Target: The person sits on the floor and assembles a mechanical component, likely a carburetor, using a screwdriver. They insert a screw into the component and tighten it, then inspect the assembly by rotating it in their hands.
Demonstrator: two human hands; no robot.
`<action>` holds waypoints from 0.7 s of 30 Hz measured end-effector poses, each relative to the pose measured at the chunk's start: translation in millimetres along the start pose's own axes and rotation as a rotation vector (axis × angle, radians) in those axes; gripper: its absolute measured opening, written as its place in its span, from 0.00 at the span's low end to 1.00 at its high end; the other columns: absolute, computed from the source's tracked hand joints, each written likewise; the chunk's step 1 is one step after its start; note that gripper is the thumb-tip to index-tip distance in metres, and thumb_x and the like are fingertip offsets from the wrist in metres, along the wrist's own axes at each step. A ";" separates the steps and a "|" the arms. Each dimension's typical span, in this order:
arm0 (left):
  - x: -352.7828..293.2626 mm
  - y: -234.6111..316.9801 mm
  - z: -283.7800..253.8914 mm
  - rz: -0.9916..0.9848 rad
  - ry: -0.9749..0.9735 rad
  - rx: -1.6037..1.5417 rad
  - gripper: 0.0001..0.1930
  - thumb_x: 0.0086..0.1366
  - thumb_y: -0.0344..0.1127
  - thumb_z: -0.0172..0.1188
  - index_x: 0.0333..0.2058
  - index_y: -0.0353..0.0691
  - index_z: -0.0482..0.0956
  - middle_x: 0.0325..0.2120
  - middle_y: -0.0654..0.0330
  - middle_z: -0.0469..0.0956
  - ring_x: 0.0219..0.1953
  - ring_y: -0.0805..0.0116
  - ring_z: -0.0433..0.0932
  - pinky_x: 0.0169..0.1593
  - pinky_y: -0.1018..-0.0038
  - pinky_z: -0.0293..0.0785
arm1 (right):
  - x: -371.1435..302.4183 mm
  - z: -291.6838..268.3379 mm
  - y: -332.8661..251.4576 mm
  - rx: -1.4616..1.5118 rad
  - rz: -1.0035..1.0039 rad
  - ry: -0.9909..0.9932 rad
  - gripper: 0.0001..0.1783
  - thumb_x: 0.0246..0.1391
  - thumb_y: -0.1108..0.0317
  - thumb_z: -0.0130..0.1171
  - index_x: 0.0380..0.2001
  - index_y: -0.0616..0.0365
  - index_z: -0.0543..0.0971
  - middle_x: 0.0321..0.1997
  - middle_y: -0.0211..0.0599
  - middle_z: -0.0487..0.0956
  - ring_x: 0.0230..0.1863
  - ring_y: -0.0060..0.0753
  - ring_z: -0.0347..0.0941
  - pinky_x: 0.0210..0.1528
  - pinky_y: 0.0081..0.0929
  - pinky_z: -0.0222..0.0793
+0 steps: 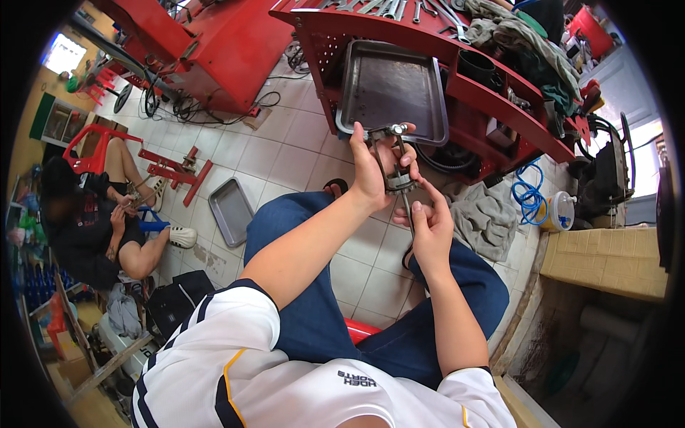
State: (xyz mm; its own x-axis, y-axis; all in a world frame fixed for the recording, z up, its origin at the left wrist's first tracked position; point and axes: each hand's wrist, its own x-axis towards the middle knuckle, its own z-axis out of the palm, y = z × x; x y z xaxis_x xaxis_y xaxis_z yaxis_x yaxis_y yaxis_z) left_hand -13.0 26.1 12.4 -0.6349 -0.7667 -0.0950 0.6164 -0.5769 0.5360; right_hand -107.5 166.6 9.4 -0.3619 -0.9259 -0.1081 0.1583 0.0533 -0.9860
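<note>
A dark metal puller (402,184) with two side arms, a crosspiece and a long centre rod is held over my knees. My left hand (371,165) grips its frame from the left, the thumb pointing up along one arm and the fingers behind it. Below the crosspiece, my right hand (432,227) pinches the rod between thumb and fingers. At the far end of the puller shows a shiny bolt-like piece (397,130). Just beyond my hands, a grey metal tray (389,89) leans on the red tool cart (303,43); my hands partly cover its lower edge.
Several wrenches (392,8) lie on the cart top. On the tiled floor are another tray (230,212), a grey cloth (485,217) and a coiled blue hose (529,194). A seated person (89,221) works at the left beside a red metal stand (187,171). Cables (182,107) trail behind.
</note>
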 end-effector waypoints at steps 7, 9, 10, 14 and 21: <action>1.3 -0.3 1.3 0.002 0.010 0.026 0.54 0.59 0.87 0.28 0.57 0.39 0.70 0.21 0.65 0.66 0.25 0.66 0.75 0.37 0.61 0.79 | 1.2 0.9 8.5 -0.436 -0.240 0.047 0.35 0.59 0.76 0.65 0.68 0.57 0.64 0.41 0.38 0.82 0.40 0.25 0.81 0.44 0.20 0.74; 0.6 0.2 1.1 0.001 0.018 0.017 0.54 0.59 0.87 0.29 0.57 0.39 0.70 0.21 0.65 0.66 0.25 0.66 0.75 0.37 0.61 0.79 | 0.2 1.6 7.7 -0.256 -0.118 0.030 0.35 0.60 0.76 0.65 0.68 0.58 0.64 0.44 0.37 0.81 0.40 0.25 0.81 0.43 0.20 0.74; -0.3 1.1 1.0 0.000 0.023 0.014 0.54 0.59 0.87 0.29 0.57 0.39 0.70 0.21 0.65 0.66 0.25 0.66 0.75 0.38 0.61 0.79 | 0.7 0.1 3.2 -0.095 0.020 -0.025 0.35 0.60 0.76 0.65 0.68 0.58 0.64 0.45 0.37 0.81 0.41 0.25 0.81 0.42 0.20 0.74; -2.7 -0.8 0.4 -0.007 0.025 0.011 0.54 0.58 0.88 0.28 0.57 0.40 0.70 0.21 0.65 0.66 0.25 0.66 0.74 0.38 0.62 0.78 | 5.0 -3.3 -6.1 0.156 0.179 -0.066 0.34 0.61 0.74 0.65 0.68 0.58 0.64 0.46 0.37 0.80 0.41 0.24 0.80 0.42 0.21 0.74; -0.9 -1.6 -0.7 0.012 0.062 0.025 0.55 0.59 0.87 0.26 0.57 0.40 0.70 0.21 0.64 0.66 0.25 0.65 0.74 0.39 0.62 0.77 | 3.9 -2.9 11.2 -0.219 -0.133 0.019 0.32 0.62 0.72 0.66 0.66 0.60 0.66 0.41 0.34 0.79 0.37 0.21 0.76 0.39 0.18 0.72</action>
State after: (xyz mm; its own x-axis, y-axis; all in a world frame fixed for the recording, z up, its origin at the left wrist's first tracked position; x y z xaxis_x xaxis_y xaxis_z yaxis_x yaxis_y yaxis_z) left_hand -13.2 27.5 11.0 -0.5967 -0.7902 -0.1400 0.6116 -0.5608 0.5581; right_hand -109.8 164.7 -2.4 -0.3840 -0.9230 0.0237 -0.0936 0.0134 -0.9955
